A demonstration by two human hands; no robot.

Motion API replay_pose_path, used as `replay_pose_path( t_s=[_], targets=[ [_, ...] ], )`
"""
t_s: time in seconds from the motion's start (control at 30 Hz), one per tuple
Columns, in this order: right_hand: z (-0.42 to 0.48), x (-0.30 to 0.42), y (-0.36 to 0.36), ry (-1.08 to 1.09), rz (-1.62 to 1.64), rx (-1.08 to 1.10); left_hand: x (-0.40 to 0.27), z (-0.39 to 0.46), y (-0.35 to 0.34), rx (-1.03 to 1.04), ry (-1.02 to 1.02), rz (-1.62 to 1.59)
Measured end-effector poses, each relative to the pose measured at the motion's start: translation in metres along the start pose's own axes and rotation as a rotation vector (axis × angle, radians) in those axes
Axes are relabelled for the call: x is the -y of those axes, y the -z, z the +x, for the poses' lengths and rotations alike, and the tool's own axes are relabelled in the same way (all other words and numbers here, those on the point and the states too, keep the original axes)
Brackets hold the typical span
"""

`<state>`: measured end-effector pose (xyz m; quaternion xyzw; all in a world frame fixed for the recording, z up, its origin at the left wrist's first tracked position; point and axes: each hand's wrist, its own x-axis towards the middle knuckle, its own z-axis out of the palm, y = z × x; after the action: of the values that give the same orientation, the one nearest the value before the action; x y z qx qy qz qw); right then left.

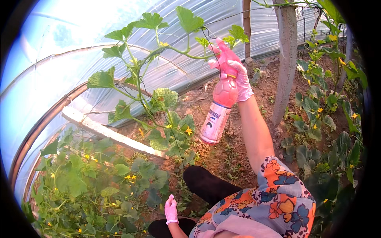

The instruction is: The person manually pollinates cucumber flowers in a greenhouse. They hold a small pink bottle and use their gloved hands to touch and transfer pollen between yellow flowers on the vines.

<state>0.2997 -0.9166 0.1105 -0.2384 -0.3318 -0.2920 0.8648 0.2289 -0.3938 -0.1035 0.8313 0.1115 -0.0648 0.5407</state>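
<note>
My right hand [230,67], in a thin pinkish glove, grips the neck of a clear plastic bottle [225,95] with reddish liquid and a printed label. The bottle hangs tilted, its base towards the lower left. At the fingertips is the end of a green vine stem [190,55], beside a dark string. My left hand [171,209], also gloved, is low by my knees, fingers together and pointing up; whether it holds anything cannot be told. The climbing vine [138,71], with broad leaves and small yellow flowers, rises left of the bottle.
Clear plastic sheeting [178,71] on curved poles [44,125] slopes along the far side. A rough post [285,59] stands right of my forearm. A pale slanting bar [116,136] crosses at left. Leafy plants grow on both sides, over brown soil [232,154].
</note>
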Motion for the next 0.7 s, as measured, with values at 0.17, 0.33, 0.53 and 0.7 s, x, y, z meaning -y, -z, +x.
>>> replay_pose_path(
  t_s=[0.17, 0.33, 0.53, 0.7],
  targets=[
    [-0.046, -0.001, -0.050, -0.130, -0.543, 0.038, -0.137, -0.024, -0.018, -0.006, -0.634, 0.228],
    [-0.055, -0.020, -0.058, 0.128, -1.043, 0.173, -0.298, -0.084, -0.067, 0.195, -1.212, 0.279],
    [-0.072, -0.027, -0.098, -0.043, -0.687, -0.042, -0.386, -0.111, -0.133, 0.715, -1.196, -0.261],
    [-0.069, -0.035, -0.097, 0.001, -0.659, -0.047, -0.391, -0.088, -0.147, 0.616, -0.930, -0.411]
  ],
)
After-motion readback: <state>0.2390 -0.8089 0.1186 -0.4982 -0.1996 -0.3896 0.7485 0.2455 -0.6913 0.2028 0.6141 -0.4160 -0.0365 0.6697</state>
